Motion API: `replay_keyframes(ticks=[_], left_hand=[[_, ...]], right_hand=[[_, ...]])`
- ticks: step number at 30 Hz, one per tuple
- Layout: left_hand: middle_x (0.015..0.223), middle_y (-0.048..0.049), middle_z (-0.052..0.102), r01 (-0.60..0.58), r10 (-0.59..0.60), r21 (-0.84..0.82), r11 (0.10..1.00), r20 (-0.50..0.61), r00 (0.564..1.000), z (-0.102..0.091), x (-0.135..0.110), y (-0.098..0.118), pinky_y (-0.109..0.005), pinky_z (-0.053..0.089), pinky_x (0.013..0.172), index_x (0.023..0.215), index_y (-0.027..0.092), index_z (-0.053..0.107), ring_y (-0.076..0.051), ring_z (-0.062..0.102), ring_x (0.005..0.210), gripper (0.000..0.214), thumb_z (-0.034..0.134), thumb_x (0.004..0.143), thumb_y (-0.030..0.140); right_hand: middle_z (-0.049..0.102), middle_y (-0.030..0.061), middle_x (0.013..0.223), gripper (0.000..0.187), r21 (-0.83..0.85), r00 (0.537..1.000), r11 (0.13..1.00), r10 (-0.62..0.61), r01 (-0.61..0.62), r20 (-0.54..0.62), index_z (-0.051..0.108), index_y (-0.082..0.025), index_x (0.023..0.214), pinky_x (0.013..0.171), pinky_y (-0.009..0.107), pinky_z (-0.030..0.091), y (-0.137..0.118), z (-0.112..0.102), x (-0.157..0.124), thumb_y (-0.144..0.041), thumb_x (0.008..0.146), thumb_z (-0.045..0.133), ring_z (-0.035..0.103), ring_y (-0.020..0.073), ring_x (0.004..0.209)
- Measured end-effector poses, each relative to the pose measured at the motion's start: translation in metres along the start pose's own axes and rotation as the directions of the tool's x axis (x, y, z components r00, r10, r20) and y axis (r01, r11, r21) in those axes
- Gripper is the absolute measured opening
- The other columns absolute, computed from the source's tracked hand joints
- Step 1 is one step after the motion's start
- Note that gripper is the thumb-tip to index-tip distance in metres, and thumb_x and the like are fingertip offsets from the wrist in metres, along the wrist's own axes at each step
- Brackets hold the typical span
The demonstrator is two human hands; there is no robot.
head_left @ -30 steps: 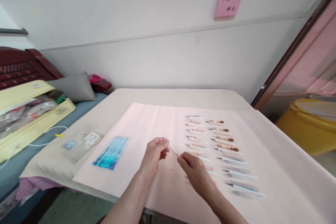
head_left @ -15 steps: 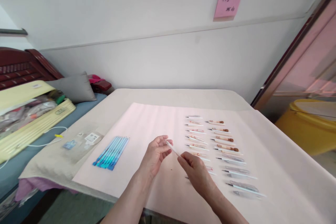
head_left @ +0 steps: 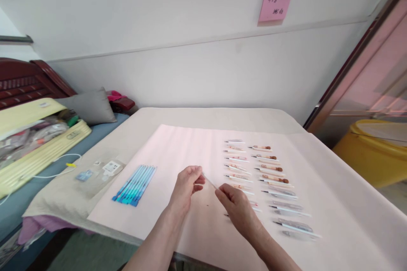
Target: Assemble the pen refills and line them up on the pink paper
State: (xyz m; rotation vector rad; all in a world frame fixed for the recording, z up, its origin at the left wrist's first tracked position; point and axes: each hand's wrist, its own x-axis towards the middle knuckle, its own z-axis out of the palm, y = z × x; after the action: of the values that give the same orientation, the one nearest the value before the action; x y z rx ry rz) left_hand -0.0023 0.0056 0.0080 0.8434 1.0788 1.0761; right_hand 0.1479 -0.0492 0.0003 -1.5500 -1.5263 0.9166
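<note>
Between my two hands is a slim pale pen [head_left: 210, 181], held slantwise above the pink sheet [head_left: 178, 144]. My left hand [head_left: 186, 184] pinches its upper left end with thumb and fingertips. The lower right end is gripped by my right hand [head_left: 237, 205], whose curled fingers hide part of it. Just right of my hands lie two columns of pen parts: white refills with dark tips [head_left: 280, 195], patterned barrels [head_left: 238, 167], brown-topped barrels [head_left: 272, 167] and clear greyish barrels [head_left: 285, 206]. My right hand covers some of the nearer column.
A fan of blue sticks [head_left: 136, 184] lies at the sheet's left. Beyond it are clear packets [head_left: 111, 167] with labels, a white cable [head_left: 60, 173] and an open yellow case [head_left: 41, 152] of bagged items. A yellow bin [head_left: 365, 161] stands right; a wall rises behind.
The fingers of my left hand have closed further over the pen's upper end, and less of it shows. My right hand stays almost where it was.
</note>
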Motion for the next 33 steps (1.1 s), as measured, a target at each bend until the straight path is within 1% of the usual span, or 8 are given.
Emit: replay_keyframes(ticks=[3, 7, 11, 16, 21, 24, 27, 33], left_hand=[[0.083, -0.007, 0.064, 0.037, -0.034, -0.061, 0.997, 0.045, 0.998, 0.0, 0.0, -0.001, -0.024, 0.046, 0.063, 0.091, 0.017, 0.063, -0.013, 0.059, 0.07, 0.035, 0.074, 0.062, 0.03], [0.065, -0.0034, 0.059, 0.015, -0.014, 0.067, 0.998, -0.011, 1.0, -0.001, 0.0, -0.001, -0.021, 0.04, 0.05, 0.084, 0.014, 0.064, -0.009, 0.051, 0.054, 0.034, 0.065, 0.07, 0.045], [0.089, -0.0071, 0.063, 0.044, -0.041, -0.051, 0.998, 0.066, 0.997, 0.0, 0.0, -0.001, -0.023, 0.046, 0.063, 0.092, 0.017, 0.062, -0.013, 0.059, 0.074, 0.035, 0.073, 0.063, 0.032], [0.07, -0.0042, 0.06, 0.026, -0.026, 0.065, 0.998, -0.001, 1.0, -0.001, -0.001, -0.001, -0.02, 0.04, 0.051, 0.086, 0.014, 0.064, -0.009, 0.052, 0.057, 0.035, 0.065, 0.07, 0.045], [0.095, -0.0094, 0.064, 0.09, -0.085, -0.03, 0.996, 0.125, 0.988, 0.001, -0.003, 0.001, -0.024, 0.047, 0.067, 0.095, 0.018, 0.062, -0.015, 0.059, 0.081, 0.035, 0.072, 0.064, 0.031], [0.089, -0.0086, 0.066, 0.109, -0.101, -0.053, 0.993, 0.142, 0.985, 0.001, -0.001, -0.002, -0.023, 0.046, 0.065, 0.089, 0.017, 0.061, -0.014, 0.06, 0.077, 0.027, 0.07, 0.066, 0.028], [0.082, -0.0058, 0.065, 0.068, -0.06, -0.102, 0.992, 0.077, 0.995, -0.002, 0.002, -0.004, -0.02, 0.044, 0.061, 0.08, 0.016, 0.059, -0.011, 0.059, 0.072, 0.022, 0.069, 0.067, 0.03], [0.08, -0.0055, 0.064, 0.059, -0.053, -0.217, 0.974, 0.034, 0.998, -0.011, 0.007, 0.0, -0.022, 0.047, 0.06, 0.075, 0.016, 0.052, -0.012, 0.061, 0.07, 0.021, 0.067, 0.07, 0.029]], right_hand=[[0.027, -0.006, 0.053, 0.032, 0.007, 1.0, 1.0, -0.008, 0.008, -0.011, 0.032, -0.02, 0.055, 0.048, 0.022, 0.023, -0.001, 0.0, 0.0, -0.036, 0.08, 0.043, 0.03, 0.0096, 0.053], [0.028, -0.006, 0.054, 0.033, -0.006, 1.0, 1.0, -0.004, 0.004, 0.0, 0.03, -0.021, 0.055, 0.049, 0.022, 0.023, -0.001, 0.0, 0.0, -0.037, 0.081, 0.043, 0.031, 0.0099, 0.053], [0.027, -0.0062, 0.054, 0.034, -0.02, 1.0, 1.0, 0.009, -0.008, 0.011, 0.029, -0.021, 0.056, 0.049, 0.022, 0.023, 0.0, -0.001, 0.0, -0.038, 0.082, 0.042, 0.029, 0.0099, 0.054], [0.028, -0.0061, 0.054, 0.033, -0.013, 1.0, 1.0, -0.001, 0.001, 0.007, 0.03, -0.02, 0.056, 0.049, 0.022, 0.023, 0.001, 0.0, 0.0, -0.036, 0.082, 0.043, 0.029, 0.0098, 0.054], [0.027, -0.0061, 0.054, 0.03, 0.014, 1.0, 1.0, 0.003, -0.003, -0.009, 0.043, -0.019, 0.056, 0.048, 0.022, 0.023, 0.002, 0.0, 0.0, -0.036, 0.081, 0.044, 0.029, 0.0097, 0.053], [0.032, -0.0066, 0.054, 0.023, 0.05, 1.0, 0.998, 0.025, -0.025, -0.001, 0.062, -0.019, 0.081, 0.048, 0.022, 0.026, 0.003, 0.0, 0.0, -0.034, 0.081, 0.045, 0.031, 0.0098, 0.051], [0.037, -0.0065, 0.055, 0.032, 0.087, 0.997, 0.995, 0.049, -0.053, 0.052, 0.061, -0.021, 0.106, 0.049, 0.022, 0.028, 0.004, -0.001, 0.0, -0.03, 0.081, 0.044, 0.034, 0.0096, 0.05], [0.038, -0.0061, 0.053, 0.033, 0.115, 0.99, 0.988, 0.092, -0.104, 0.107, 0.064, -0.023, 0.105, 0.046, 0.021, 0.028, 0.0, -0.008, -0.001, -0.031, 0.08, 0.043, 0.035, 0.0095, 0.047]])
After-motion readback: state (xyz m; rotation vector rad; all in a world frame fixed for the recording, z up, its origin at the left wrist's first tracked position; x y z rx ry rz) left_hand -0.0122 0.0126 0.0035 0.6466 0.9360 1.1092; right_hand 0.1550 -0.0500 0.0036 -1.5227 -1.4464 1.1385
